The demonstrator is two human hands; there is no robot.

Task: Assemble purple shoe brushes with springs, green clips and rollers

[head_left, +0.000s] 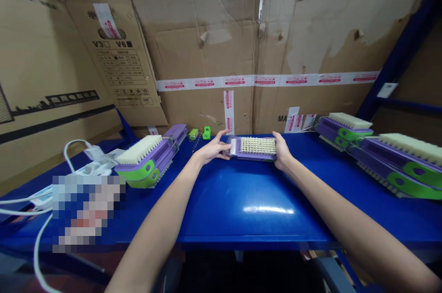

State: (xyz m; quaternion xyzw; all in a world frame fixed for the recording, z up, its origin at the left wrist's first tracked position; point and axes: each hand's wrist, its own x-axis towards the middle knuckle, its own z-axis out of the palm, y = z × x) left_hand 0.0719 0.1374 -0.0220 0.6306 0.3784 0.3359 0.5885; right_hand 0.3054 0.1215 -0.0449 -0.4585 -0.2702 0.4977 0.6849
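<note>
A purple brush block (253,155) with rows of pale bristles facing me is held level between both hands, above the back middle of the blue table. My left hand (213,149) grips its clear left end, thumb and fingers closed on it. Around the right end my right hand (282,151) is wrapped, its far fingertips hidden behind the block. Behind my left hand lie a small green part (206,133) and a green-and-yellow piece (194,134), near a thin dark chain or spring.
Purple-green brush units stand at left (147,164) and right (390,157). White cables (43,238) and a power strip (43,195) occupy the left side. Cardboard (207,54) walls the back of the blue table (255,219); a blue post (390,63) rises at right.
</note>
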